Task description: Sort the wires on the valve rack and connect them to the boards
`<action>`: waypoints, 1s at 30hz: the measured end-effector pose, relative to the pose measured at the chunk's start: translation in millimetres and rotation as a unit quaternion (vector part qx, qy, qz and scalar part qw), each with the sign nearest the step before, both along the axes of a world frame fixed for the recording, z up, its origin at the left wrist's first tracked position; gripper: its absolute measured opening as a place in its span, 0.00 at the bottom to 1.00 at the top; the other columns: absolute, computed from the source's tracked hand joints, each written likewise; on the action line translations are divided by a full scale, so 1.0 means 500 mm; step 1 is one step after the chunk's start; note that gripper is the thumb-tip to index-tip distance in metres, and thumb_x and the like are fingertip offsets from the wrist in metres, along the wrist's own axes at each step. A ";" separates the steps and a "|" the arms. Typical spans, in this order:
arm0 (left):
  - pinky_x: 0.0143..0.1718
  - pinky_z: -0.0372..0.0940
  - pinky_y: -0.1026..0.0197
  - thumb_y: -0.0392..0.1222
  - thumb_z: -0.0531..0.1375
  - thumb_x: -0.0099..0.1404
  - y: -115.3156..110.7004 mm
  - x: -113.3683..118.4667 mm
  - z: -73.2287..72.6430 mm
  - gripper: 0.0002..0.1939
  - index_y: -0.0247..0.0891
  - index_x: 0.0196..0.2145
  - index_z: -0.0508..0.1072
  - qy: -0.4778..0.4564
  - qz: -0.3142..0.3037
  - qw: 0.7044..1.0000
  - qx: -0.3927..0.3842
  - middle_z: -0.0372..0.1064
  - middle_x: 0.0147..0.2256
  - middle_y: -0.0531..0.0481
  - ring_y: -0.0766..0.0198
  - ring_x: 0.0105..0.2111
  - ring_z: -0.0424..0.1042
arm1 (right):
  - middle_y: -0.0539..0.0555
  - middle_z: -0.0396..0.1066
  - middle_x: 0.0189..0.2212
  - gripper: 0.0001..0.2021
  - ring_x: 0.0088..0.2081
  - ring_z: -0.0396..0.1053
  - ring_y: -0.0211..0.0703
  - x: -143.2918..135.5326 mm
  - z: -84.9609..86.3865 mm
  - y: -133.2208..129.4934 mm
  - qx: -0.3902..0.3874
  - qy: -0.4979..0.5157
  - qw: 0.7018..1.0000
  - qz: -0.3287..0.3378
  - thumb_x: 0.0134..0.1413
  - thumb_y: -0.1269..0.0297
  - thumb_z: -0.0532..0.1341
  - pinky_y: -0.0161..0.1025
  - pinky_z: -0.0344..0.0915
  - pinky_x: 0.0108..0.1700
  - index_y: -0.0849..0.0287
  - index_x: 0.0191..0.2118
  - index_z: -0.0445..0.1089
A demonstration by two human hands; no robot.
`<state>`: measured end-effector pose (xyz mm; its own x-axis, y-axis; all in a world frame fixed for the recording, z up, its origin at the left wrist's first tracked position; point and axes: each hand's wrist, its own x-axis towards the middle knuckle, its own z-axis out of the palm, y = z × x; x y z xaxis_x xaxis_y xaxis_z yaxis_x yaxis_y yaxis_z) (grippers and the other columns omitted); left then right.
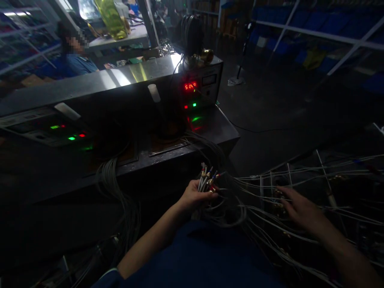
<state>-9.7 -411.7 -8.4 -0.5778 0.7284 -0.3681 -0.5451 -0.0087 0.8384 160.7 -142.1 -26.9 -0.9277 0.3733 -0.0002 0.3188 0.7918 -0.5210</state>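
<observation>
My left hand [193,196] grips a bunch of thin grey wires [207,180] whose ends, some with red and blue sleeves and metal tips, stick up above my fingers. My right hand [297,208] reaches out with fingers spread over a tangle of long white wires [300,180] lying across a wire rack [289,170]; its fingertips touch small brass parts [277,198] among them. Whether it grips any of them is unclear in the dim light.
A metal machine bench [222,132] stands ahead with a red digital display [190,86], green and red lamps [194,105] and two white-handled levers [154,93]. More wire bundles [111,176] hang off its front. Another person [76,60] sits behind it at far left.
</observation>
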 end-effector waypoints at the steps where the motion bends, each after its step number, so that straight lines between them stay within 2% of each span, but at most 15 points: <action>1: 0.17 0.52 0.70 0.41 0.71 0.39 0.003 0.003 0.005 0.17 0.30 0.27 0.75 0.000 -0.008 1.000 0.008 0.63 0.17 0.56 0.76 0.15 0.58 | 0.64 0.67 0.48 0.22 0.48 0.67 0.57 -0.022 0.017 -0.020 -0.011 0.020 0.999 0.035 0.50 0.55 0.55 0.57 0.64 0.50 0.59 0.50 0.66; 3: 0.20 0.56 0.70 0.41 0.72 0.39 0.010 0.011 0.014 0.18 0.30 0.28 0.75 -0.003 -0.005 1.000 0.027 0.66 0.20 0.54 0.74 0.18 0.62 | 0.61 0.62 0.54 0.29 0.54 0.62 0.53 -0.075 0.052 -0.093 -0.093 0.038 0.982 0.159 0.49 0.54 0.59 0.52 0.61 0.55 0.57 0.57 0.58; 4: 0.21 0.58 0.69 0.41 0.72 0.39 0.014 0.015 0.017 0.19 0.30 0.28 0.75 -0.007 0.004 0.999 0.035 0.67 0.21 0.53 0.73 0.19 0.64 | 0.61 0.63 0.53 0.28 0.54 0.61 0.53 -0.102 0.063 -0.135 -0.139 0.046 0.968 0.204 0.48 0.54 0.60 0.51 0.60 0.55 0.58 0.55 0.59; 6: 0.20 0.57 0.70 0.44 0.71 0.40 0.016 0.019 0.021 0.22 0.30 0.33 0.75 -0.016 0.026 0.999 0.045 0.66 0.20 0.54 0.74 0.18 0.62 | 0.59 0.70 0.42 0.17 0.45 0.68 0.49 -0.143 0.071 -0.201 -0.243 0.049 0.949 0.196 0.53 0.53 0.56 0.47 0.67 0.48 0.58 0.45 0.66; 7: 0.18 0.55 0.70 0.46 0.71 0.42 0.014 0.018 0.021 0.24 0.30 0.36 0.74 -0.021 0.044 0.998 0.046 0.65 0.19 0.56 0.75 0.16 0.60 | 0.56 0.71 0.34 0.15 0.37 0.71 0.46 -0.156 0.070 -0.219 -0.307 0.044 0.937 0.162 0.54 0.52 0.55 0.43 0.70 0.40 0.58 0.40 0.67; 8: 0.16 0.52 0.71 0.49 0.70 0.44 0.012 0.016 0.021 0.26 0.31 0.38 0.73 -0.027 0.069 0.996 0.044 0.62 0.17 0.57 0.75 0.14 0.58 | 0.52 0.69 0.25 0.15 0.27 0.68 0.40 -0.164 0.066 -0.227 -0.373 0.048 0.920 0.106 0.54 0.49 0.55 0.37 0.69 0.29 0.57 0.34 0.66; 9: 0.14 0.50 0.71 0.52 0.68 0.45 0.008 0.014 0.020 0.27 0.31 0.39 0.72 -0.033 0.099 0.994 0.040 0.60 0.16 0.58 0.75 0.13 0.56 | 0.48 0.63 0.19 0.17 0.19 0.62 0.35 -0.168 0.063 -0.225 -0.436 0.063 0.897 0.038 0.53 0.47 0.57 0.32 0.63 0.21 0.57 0.30 0.63; 11: 0.12 0.48 0.70 0.55 0.67 0.46 0.003 0.010 0.014 0.27 0.31 0.37 0.72 -0.038 0.154 0.987 0.035 0.61 0.16 0.58 0.74 0.12 0.56 | 0.42 0.53 0.13 0.21 0.13 0.50 0.29 -0.173 0.062 -0.209 -0.525 0.120 0.837 -0.096 0.46 0.43 0.62 0.27 0.50 0.13 0.57 0.26 0.59; 12: 0.12 0.48 0.70 0.56 0.66 0.46 0.002 0.010 0.010 0.26 0.32 0.36 0.72 -0.035 0.169 0.984 0.034 0.63 0.18 0.56 0.75 0.12 0.56 | 0.41 0.51 0.13 0.22 0.12 0.47 0.28 -0.177 0.065 -0.202 -0.550 0.144 0.810 -0.140 0.42 0.43 0.64 0.27 0.46 0.12 0.57 0.25 0.57; 14: 0.14 0.51 0.69 0.55 0.67 0.46 0.006 0.015 0.000 0.25 0.31 0.35 0.72 -0.019 0.164 0.986 0.038 0.67 0.22 0.53 0.75 0.14 0.57 | 0.41 0.53 0.14 0.23 0.13 0.49 0.28 -0.187 0.073 -0.206 -0.574 0.149 0.787 -0.171 0.37 0.44 0.67 0.26 0.46 0.13 0.57 0.26 0.59; 17: 0.26 0.62 0.67 0.51 0.65 0.51 0.023 0.031 -0.016 0.24 0.33 0.42 0.72 0.021 0.174 0.983 0.055 0.71 0.30 0.49 0.70 0.24 0.67 | 0.42 0.56 0.15 0.23 0.14 0.50 0.27 -0.201 0.077 -0.255 -0.592 0.075 0.790 -0.143 0.33 0.46 0.69 0.26 0.45 0.13 0.59 0.28 0.65; 20: 0.44 0.63 0.61 0.45 0.61 0.57 0.036 0.046 -0.026 0.17 0.35 0.44 0.71 0.122 0.207 0.970 0.041 0.69 0.41 0.46 0.62 0.40 0.69 | 0.47 0.65 0.20 0.21 0.20 0.62 0.34 -0.209 0.064 -0.311 -0.607 0.059 0.784 -0.118 0.36 0.49 0.70 0.30 0.58 0.19 0.60 0.31 0.67; 22: 0.51 0.60 0.59 0.38 0.57 0.59 0.037 0.052 -0.025 0.12 0.36 0.42 0.72 0.214 0.190 0.958 0.014 0.65 0.45 0.45 0.60 0.46 0.65 | 0.51 0.71 0.27 0.20 0.29 0.69 0.41 -0.212 0.053 -0.328 -0.613 0.074 0.779 -0.110 0.38 0.51 0.69 0.35 0.65 0.28 0.59 0.33 0.68; 25: 0.54 0.57 0.58 0.32 0.54 0.59 0.033 0.055 -0.018 0.15 0.37 0.43 0.72 0.299 0.150 0.942 -0.003 0.60 0.48 0.44 0.60 0.50 0.62 | 0.53 0.73 0.31 0.21 0.35 0.70 0.47 -0.217 0.043 -0.327 -0.613 0.076 0.778 -0.116 0.38 0.49 0.69 0.38 0.68 0.34 0.59 0.33 0.68; 30: 0.53 0.59 0.58 0.32 0.52 0.60 0.029 0.060 -0.010 0.16 0.36 0.46 0.70 0.323 0.142 0.935 0.010 0.59 0.47 0.43 0.59 0.48 0.63 | 0.52 0.74 0.31 0.23 0.36 0.71 0.48 -0.225 0.042 -0.317 -0.605 0.095 0.777 -0.143 0.35 0.49 0.70 0.39 0.68 0.35 0.59 0.35 0.68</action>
